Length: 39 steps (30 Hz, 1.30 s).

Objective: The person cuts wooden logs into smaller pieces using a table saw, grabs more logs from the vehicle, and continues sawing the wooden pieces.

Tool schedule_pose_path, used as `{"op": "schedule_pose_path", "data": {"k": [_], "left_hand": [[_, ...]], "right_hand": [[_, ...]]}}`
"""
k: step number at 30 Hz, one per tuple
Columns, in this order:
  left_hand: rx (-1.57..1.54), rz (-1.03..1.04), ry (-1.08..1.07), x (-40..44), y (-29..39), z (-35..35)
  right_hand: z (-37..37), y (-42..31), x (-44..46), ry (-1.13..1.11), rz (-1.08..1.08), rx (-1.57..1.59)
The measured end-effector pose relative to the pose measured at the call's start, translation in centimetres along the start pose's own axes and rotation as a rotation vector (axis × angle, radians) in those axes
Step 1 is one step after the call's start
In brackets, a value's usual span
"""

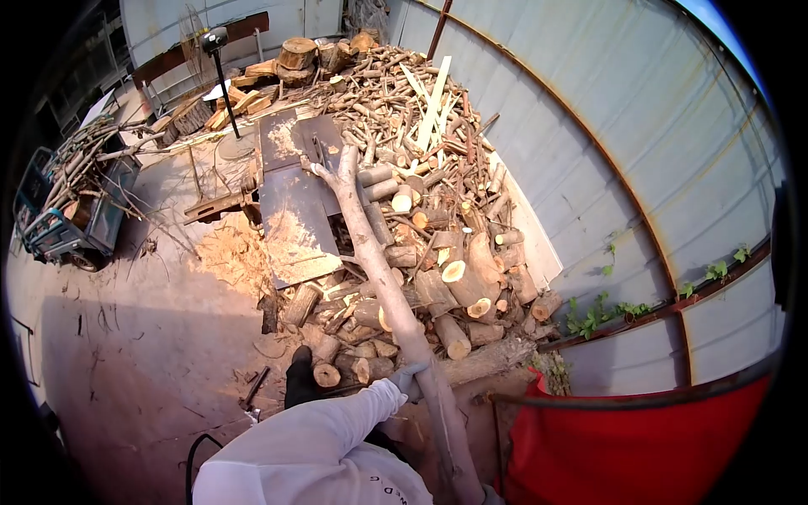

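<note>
A long, forked tree trunk (383,278) slants from the bottom of the head view up to the metal saw table (295,202). Its forked end lies at the table's right edge, by what looks like a saw blade (317,149). My left hand (407,381), in a grey glove below a white sleeve, is closed against the trunk's left side. At the bottom edge, my right hand (491,496) shows only in part, gloved and against the trunk's lower end. Its fingers are mostly hidden, but it appears to grip the trunk.
Cut logs (454,286) and thinner sticks (379,93) form a big pile along the metal wall (572,168). Sawdust (231,252) covers the ground by the table. A cart with branches (80,189) stands left. Red sheeting (631,446) hangs at lower right.
</note>
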<state>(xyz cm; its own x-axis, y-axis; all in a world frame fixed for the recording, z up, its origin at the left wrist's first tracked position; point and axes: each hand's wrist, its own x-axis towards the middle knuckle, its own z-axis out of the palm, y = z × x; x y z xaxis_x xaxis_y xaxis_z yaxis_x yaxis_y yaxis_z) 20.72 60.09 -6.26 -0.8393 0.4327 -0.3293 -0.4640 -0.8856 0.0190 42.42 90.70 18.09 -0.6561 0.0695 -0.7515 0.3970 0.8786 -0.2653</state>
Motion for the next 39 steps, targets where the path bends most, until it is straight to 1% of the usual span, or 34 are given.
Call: {"op": "schedule_pose_path", "data": {"k": [2,3,4,5,6,7,8,9,11,12,14,16,18,20,21,23,26,30,33,36,39], "left_hand": [[0.016,-0.083,0.036,-0.3,0.6,1.3],[0.02,-0.076,0.037,-0.7,0.7,1.8],[0.08,-0.126,0.039,-1.0,0.7,2.2],[0.136,-0.178,0.039,-1.0,0.5,2.2],[0.136,-0.168,0.036,-1.0,0.1,2.2],[0.156,-0.241,0.026,-1.2,-0.5,2.1],[0.174,-0.318,0.018,-1.5,-1.4,1.8],[0.195,-0.333,0.0,-1.7,-2.2,1.7],[0.159,-0.333,-0.03,-2.0,-3.4,1.6],[0.13,-0.338,-0.058,-2.1,-3.9,1.7],[0.098,-0.332,-0.037,-2.2,-3.6,2.2],[0.075,-0.324,-0.017,-2.2,-2.6,2.9],[0.073,-0.239,0.021,-1.9,-1.3,3.4],[0.071,-0.245,0.027,-1.4,0.0,3.8],[0.077,-0.173,0.039,-1.2,0.5,4.1],[0.094,-0.011,0.058,-0.6,0.8,3.8],[0.079,-0.052,0.087,0.1,1.2,3.3],[0.061,-0.082,0.103,0.6,0.6,2.5],[0.078,-0.107,0.135,0.2,0.2,2.6],[0.041,-0.17,0.128,0.5,0.2,2.6],[0.051,-0.189,0.115,0.1,0.7,3.8]], "right_hand": [[-0.6,-0.9,-0.1,-0.012,-0.073,0.128],[-0.1,1.0,0.6,-0.014,-0.081,0.128],[0.8,3.9,1.5,0.023,-0.127,0.114],[0.6,3.8,1.6,0.062,-0.17,0.099],[0.1,3.7,1.7,0.062,-0.178,0.092],[-0.7,3.9,1.2,0.025,-0.143,0.073],[-2.3,2.0,-0.5,-0.014,-0.102,0.052],[-4.0,0.2,-2.2,-0.052,-0.062,0.03],[-6.0,-1.6,-4.4,-0.128,0.031,-0.01],[-5.2,0.6,-4.0,-0.129,0.038,-0.013],[-1.9,6.1,-2.4,0.048,0.003,-0.088],[-1.4,6.4,-1.3,0.055,-0.002,-0.051],[-0.9,6.0,-0.3,0.067,-0.012,-0.017],[0.1,5.4,0.7,0.116,-0.064,0.092],[0.9,5.7,1.8,0.113,-0.069,0.095],[2.4,6.7,3.3,0.202,-0.074,-0.037],[1.0,3.2,2.3,0.196,-0.086,-0.021],[1.0,3.7,2.6,0.177,-0.116,-0.023],[0.5,3.2,2.2,0.145,-0.093,-0.031],[0.8,4.2,2.3,0.201,-0.099,-0.042],[0.5,4.4,2.8,0.155,-0.068,-0.034]]}}
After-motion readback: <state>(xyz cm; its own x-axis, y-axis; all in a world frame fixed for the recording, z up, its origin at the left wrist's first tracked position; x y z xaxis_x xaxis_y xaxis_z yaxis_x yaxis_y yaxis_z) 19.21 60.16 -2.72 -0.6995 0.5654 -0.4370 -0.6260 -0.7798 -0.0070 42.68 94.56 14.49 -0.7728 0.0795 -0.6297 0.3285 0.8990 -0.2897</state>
